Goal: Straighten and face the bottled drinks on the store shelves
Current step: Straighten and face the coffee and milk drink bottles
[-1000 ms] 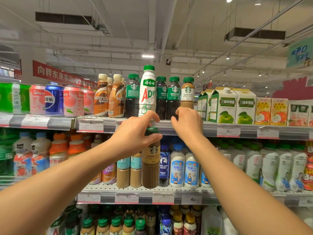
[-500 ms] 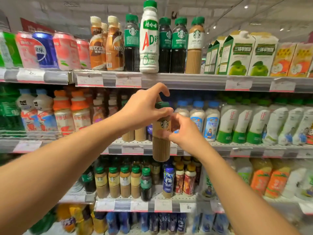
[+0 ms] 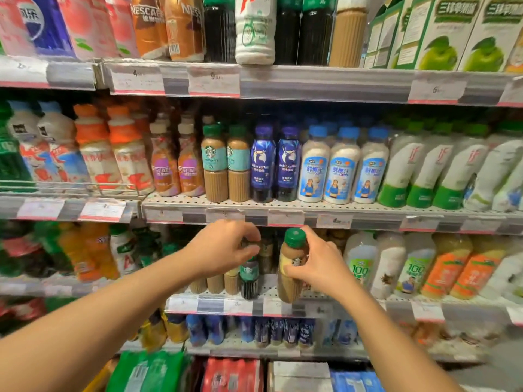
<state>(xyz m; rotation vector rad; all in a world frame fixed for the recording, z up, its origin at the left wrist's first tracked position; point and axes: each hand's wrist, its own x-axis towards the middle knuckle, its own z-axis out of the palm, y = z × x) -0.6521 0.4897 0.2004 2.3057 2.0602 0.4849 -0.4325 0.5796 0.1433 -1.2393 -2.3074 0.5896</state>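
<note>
Head view of a stocked drinks aisle. The right hand [image 3: 317,267] grips a tan Starbucks coffee bottle [image 3: 291,270] with a green cap, fingers and thumb curled round its label; the bottle leans slightly and hangs at the front edge of the third shelf [image 3: 285,305], its base level with the price strip. The left hand [image 3: 223,250] reaches into the same shelf, fingers curled over the top of a dark bottle with a green label [image 3: 249,281] that stands upright in the front row; the cap is hidden under the fingers. To the left of that bottle, a row of tan coffee bottles [image 3: 215,282] is partly covered by the left wrist. On the shelf above [image 3: 283,206], two Starbucks flat-white bottles [image 3: 225,164] stand beside two blue coffee bottles [image 3: 276,164] and three white coconut-drink bottles [image 3: 342,168], labels forward. The top shelf [image 3: 311,83] carries Nescafé bottles [image 3: 167,26], dark coffee bottles and green apple-juice cartons [image 3: 441,32]. Motion blur softens the outer edges.
</note>
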